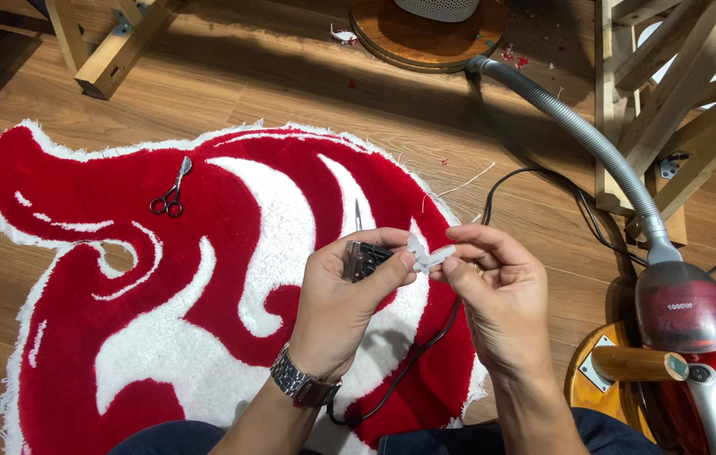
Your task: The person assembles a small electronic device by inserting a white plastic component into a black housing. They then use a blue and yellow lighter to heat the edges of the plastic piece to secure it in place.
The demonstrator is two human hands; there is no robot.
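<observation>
- We see the left hand [343,305] at the centre of the frame, closed around a small metal clipper [364,259] with a black cord [425,350] trailing down from it toward the bottom of the frame
- The left thumb presses on a small white tuft of fluff [425,253], which sits just right of the clipper's head
- The right hand [497,295], right of centre, pinches that same white tuft between thumb and forefinger, so both hands meet on it (the other fingers curl loosely below)
- A metal wristwatch [303,383] is on the left wrist
- Beneath the hands lies a red and white tufted rug [122,286] on the wooden floor [307,93], filling the left and middle of the frame
- Small scissors [171,192] lie on the rug at upper left, well apart from the hands
- A thin needle-like tool [358,215] rests on the rug just above the clipper
- At the lower right stands a red vacuum cleaner [699,337], its grey hose [577,126] running to the upper middle
- Wooden frame legs [670,93] stand at upper right
</observation>
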